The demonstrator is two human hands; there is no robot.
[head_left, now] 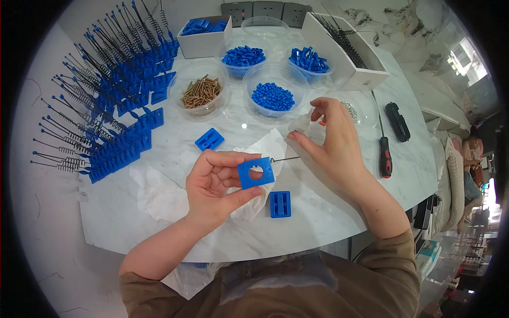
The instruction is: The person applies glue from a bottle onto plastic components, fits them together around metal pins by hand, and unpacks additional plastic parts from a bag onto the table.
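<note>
A blue square plate with a round hole is pinched in my left hand, its thumb below and fingers above. A thin dark metal rod sticks out to the right from the plate's edge. My right hand hovers right of it, thumb and fingers spread in a curve. Between those fingertips shows a small translucent piece with a bit of orange; whether they touch is unclear. Two blue slotted blocks lie close by, one beyond my left hand, another nearer me.
Crumpled white tissue lies under and left of my left hand. Clear tubs hold brass-coloured screws and small blue parts. Rows of blue pieces with springs fill the left. A screwdriver and black folding tool lie right.
</note>
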